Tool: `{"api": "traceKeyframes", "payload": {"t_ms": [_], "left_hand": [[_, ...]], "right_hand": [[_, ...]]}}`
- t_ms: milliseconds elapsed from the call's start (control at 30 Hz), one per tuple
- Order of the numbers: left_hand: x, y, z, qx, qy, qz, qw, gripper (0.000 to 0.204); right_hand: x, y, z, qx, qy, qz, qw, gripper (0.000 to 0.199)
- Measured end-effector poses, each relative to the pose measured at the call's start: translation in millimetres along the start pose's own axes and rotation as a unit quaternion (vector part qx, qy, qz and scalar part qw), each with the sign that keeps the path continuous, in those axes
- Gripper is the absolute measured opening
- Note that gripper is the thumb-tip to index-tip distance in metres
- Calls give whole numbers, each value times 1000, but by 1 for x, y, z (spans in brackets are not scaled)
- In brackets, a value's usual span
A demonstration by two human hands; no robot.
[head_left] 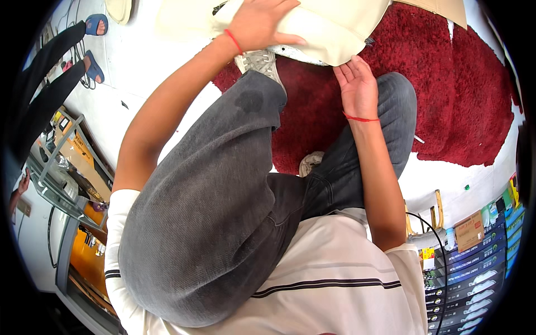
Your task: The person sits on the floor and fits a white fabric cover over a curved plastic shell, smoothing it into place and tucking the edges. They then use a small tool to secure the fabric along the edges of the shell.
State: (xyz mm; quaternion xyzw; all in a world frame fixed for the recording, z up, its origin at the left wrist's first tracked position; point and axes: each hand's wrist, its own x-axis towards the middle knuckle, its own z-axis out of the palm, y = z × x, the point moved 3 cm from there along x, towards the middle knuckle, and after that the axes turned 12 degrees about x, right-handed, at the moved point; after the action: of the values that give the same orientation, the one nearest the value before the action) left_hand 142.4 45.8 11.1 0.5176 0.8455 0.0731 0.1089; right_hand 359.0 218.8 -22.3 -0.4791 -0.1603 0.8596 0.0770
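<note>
A cream, leather-like cover point(329, 30) lies over a panel in front of me, at the top of the view. Its near edge curves downward, and a strip of white, spotted backing point(298, 54) shows beneath it. My left hand point(261, 23) rests on the cover's left part with its fingers spread and its thumb pointing right. At the near right corner is my right hand point(359, 88), palm up. Its fingers are stretched out and slightly bent, with their tips touching the cover's edge; whether any reach beneath it is hidden. Each wrist wears a red string.
The panel lies on a dark red shaggy rug point(441, 95) over a white floor point(184, 33). Another person's legs in blue slippers point(95, 67) stand at the left, near cables. A glass display case point(72, 167) is behind them. Boxes point(466, 268) are stacked at the lower right.
</note>
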Motion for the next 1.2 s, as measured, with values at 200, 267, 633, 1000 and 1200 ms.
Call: {"api": "traceKeyframes", "payload": {"t_ms": [200, 267, 633, 1000, 1200], "left_hand": [[14, 34, 3, -10, 35, -79, 996, 91], [14, 30, 1, -12, 35, -59, 998, 89], [48, 40, -10, -12, -148, -111, 983, 91], [79, 33, 12, -61, 30, 70, 995, 82], [102, 30, 12, -213, -78, 80, 971, 62]], "right_hand": [[6, 2, 2, -3, 10, 19, 1000, 19], [5, 0, 0, -13, 18, 8, 1000, 22], [16, -21, 13, -122, 64, -32, 990, 20], [33, -53, 30, -228, 71, -135, 962, 34], [-26, -8, 91, -442, 83, -360, 817, 59]]}}
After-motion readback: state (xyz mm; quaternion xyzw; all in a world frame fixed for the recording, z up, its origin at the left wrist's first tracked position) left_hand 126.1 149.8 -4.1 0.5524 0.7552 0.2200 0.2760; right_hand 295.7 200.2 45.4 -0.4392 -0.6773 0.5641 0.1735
